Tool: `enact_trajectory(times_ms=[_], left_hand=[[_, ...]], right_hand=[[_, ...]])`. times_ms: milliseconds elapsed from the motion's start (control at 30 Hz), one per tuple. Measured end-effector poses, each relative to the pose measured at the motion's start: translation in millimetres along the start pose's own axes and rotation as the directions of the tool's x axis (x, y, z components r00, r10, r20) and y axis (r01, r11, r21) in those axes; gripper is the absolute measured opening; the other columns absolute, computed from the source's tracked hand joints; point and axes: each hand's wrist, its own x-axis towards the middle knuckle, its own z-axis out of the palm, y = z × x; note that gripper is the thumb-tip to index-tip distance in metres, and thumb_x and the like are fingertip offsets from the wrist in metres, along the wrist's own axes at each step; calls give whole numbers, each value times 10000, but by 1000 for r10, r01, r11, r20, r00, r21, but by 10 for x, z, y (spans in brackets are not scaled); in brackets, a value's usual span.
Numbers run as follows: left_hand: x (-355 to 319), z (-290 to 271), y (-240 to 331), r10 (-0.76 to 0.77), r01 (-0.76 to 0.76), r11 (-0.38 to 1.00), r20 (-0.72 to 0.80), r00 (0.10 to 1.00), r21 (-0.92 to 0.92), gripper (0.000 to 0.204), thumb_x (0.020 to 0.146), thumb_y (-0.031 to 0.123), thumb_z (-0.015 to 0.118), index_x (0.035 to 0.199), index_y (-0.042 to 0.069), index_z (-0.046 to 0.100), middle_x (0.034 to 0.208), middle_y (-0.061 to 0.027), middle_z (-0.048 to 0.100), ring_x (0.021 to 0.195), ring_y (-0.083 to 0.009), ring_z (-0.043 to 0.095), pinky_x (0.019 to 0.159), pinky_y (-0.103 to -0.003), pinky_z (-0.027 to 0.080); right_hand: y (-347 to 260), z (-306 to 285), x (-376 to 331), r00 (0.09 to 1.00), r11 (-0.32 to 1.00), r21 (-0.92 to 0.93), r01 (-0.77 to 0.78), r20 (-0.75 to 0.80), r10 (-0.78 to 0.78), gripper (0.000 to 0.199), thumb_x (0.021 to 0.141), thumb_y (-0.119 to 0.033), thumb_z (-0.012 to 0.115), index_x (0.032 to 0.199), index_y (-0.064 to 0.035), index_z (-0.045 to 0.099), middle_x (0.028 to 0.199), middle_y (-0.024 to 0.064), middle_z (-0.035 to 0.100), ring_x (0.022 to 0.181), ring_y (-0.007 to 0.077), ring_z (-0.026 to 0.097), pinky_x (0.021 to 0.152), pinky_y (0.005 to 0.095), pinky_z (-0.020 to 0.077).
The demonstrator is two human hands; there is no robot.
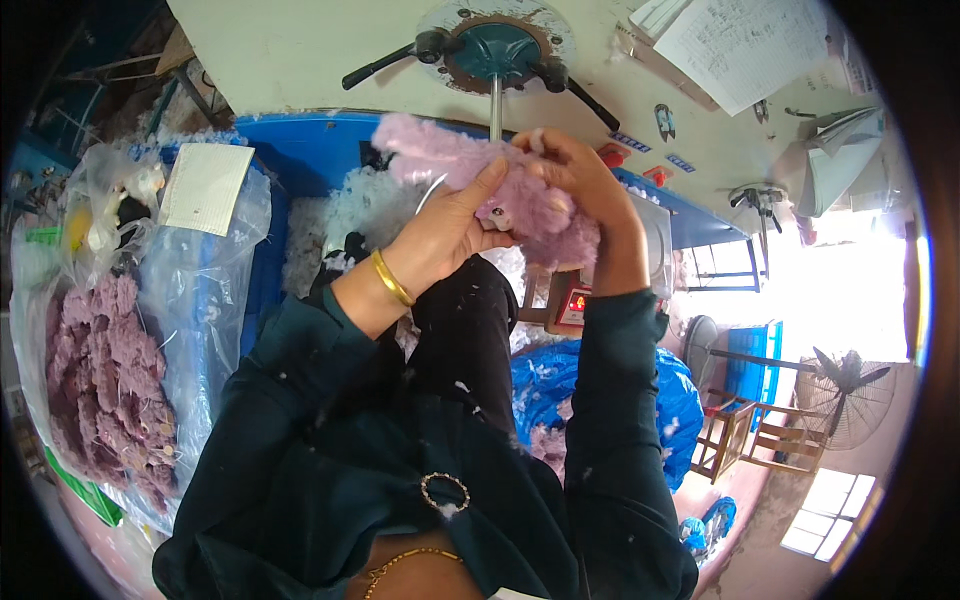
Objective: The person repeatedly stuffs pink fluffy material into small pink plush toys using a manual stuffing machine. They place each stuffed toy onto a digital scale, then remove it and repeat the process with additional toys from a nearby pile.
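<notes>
A pale purple plush toy skin (470, 170) hangs in front of me, held by both hands. My left hand (450, 225), with a gold bangle on the wrist, grips its lower side. My right hand (575, 170) closes over its upper right end, close to a thin metal nozzle tube (495, 105) that comes down from a round teal fitting (497, 48) on the cream machine face (290, 50). Both forearms wear dark teal sleeves. White fibre fluff (360, 205) lies behind the toy.
A clear plastic bag (110, 390) of purple plush skins stands at my left, next to a blue bin (300, 150) with a white sheet (205, 185). A blue bag (560, 385) sits by my right knee. Wooden stools (760, 435) and a floor fan (845, 395) stand at far right.
</notes>
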Motion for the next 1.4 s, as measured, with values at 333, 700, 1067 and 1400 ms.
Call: enact_trajectory(times_ms=[333,700,1067,1400], left_hand=[[-213,-236,-262,417,-352,761,4,909,545,396,913,206,591,1234,-8,499,1218,-107,546,1124,-178,517,979,-324,398],[-297,-375,-141,546,-523,437,247,801,731,526,901,124,575,1346,-10,328,1249,-126,512,1147,-188,491,983,-337,382],[-360,-114,0,381,-290,639,35,924,712,604,892,211,612,1339,7,262,1204,-160,495,912,-140,594,579,-233,515],[-97,81,350,252,-85,720,-146,957,689,573,887,333,614,1235,-42,356,924,-105,564,590,-129,598,481,-233,486]], right_hand=[[-104,919,-420,894,811,-525,257,-189,-405,733,627,-129,721,1292,-29,427,1073,232,553,965,412,566,855,434,473],[-70,1177,-391,819,886,-378,268,-396,-416,786,664,-80,725,1354,-84,350,1167,240,522,1047,426,537,885,445,457],[40,1152,-426,874,989,34,141,-474,-108,791,672,-95,735,1339,19,326,1203,202,509,1108,297,524,921,389,431],[-318,844,-146,930,907,410,101,-363,61,567,744,-154,734,1190,34,439,899,118,654,736,146,629,629,281,514]])
